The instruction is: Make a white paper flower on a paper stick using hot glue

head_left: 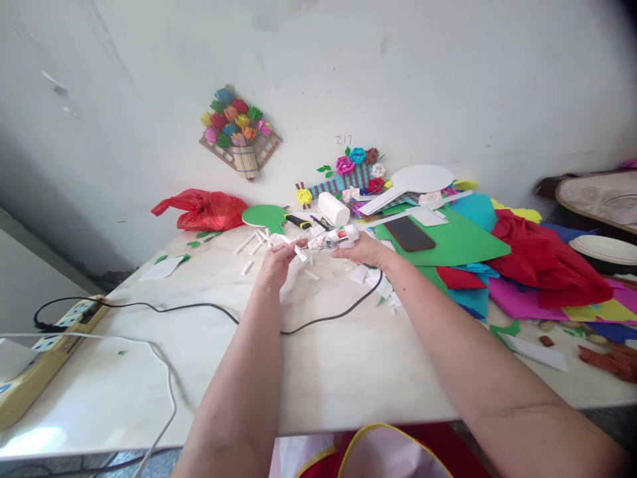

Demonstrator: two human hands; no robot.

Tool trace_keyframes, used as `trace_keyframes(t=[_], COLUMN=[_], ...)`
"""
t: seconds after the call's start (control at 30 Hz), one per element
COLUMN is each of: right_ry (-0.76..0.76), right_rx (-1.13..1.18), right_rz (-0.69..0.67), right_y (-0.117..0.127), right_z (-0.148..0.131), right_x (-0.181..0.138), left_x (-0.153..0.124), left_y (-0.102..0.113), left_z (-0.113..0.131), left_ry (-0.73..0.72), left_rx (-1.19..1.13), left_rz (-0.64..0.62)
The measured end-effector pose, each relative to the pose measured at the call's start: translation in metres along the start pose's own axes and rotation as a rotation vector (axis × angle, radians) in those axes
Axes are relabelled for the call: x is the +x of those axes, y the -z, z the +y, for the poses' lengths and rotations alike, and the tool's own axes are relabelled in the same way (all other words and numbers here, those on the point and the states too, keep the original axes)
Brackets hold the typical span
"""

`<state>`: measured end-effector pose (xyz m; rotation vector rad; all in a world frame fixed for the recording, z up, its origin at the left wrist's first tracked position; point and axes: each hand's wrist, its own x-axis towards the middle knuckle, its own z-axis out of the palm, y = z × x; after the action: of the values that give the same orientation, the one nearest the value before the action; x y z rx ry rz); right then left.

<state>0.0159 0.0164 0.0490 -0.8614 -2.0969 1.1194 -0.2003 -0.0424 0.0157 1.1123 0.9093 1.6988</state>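
Left hand [277, 263] pinches a paper roll [301, 253]; right hand [367, 251] grips a glue gun [332, 238]; gluing, I'd guess; next needs steadiness.

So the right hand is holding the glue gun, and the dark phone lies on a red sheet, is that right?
Not quite: the head view shows the dark phone lying on a green sheet, not a red one. The right hand is indeed holding the glue gun.

Forward-down head view, seemingly near table [348, 378]
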Motion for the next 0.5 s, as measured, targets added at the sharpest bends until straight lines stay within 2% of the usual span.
trace_keyframes(t=[0.5], right_ry=[-0.013], right_rx=[-0.021], right_rz=[-0.015], right_y=[0.0025], right_z=[-0.0019], right_x=[-0.0004], left_x=[0.0006], left_y=[0.0011], left_z=[0.0007], left_ry=[-0.007], left_rx=[-0.071], left_rz=[0.063])
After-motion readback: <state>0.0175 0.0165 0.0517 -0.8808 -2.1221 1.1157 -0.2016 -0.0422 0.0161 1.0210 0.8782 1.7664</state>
